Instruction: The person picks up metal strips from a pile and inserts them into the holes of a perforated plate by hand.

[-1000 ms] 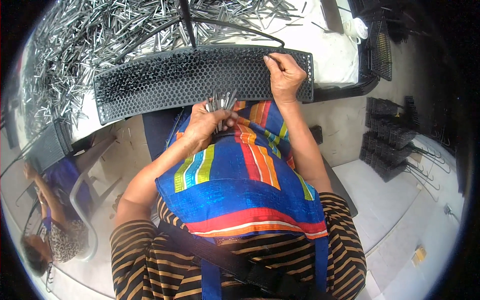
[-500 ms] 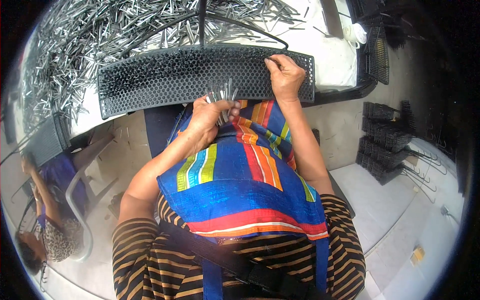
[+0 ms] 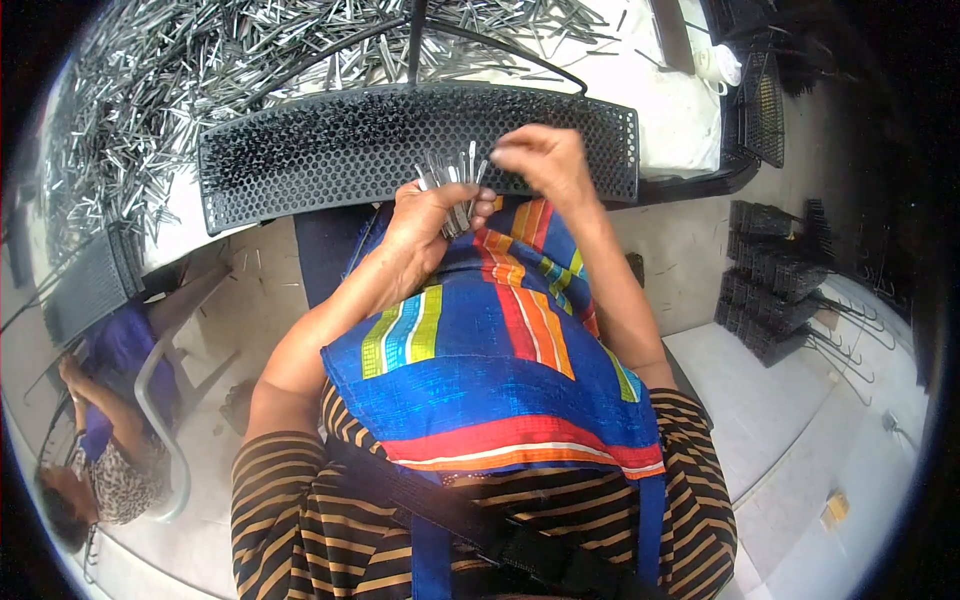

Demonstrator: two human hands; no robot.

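Note:
My left hand (image 3: 425, 220) is closed round an upright bundle of thin silvery strips (image 3: 458, 178), whose tips fan out above the thumb. My right hand (image 3: 545, 168) is just to the right of these tips, with its fingers pointing at them. Those fingertips are blurred, so whether they pinch anything is hidden. Behind both hands lies a long, curved black perforated rack (image 3: 330, 185) with rows of round holes. Dark pieces fill many holes on its left and along its far part, while the nearer rows show bare holes. A dark wire frame (image 3: 414, 60) rises from its far edge.
A large heap of loose strips (image 3: 250, 60) covers the white table's (image 3: 680, 130) far left. A white cup (image 3: 717, 66) stands at the far right. Stacked black racks with hooks (image 3: 770, 285) are on the right. At left, another person (image 3: 120, 450) sits by a similar rack (image 3: 92, 285).
My right hand has left the rack's right part and come left, toward the strips in my left hand. The left hand keeps its hold, nearly in place.

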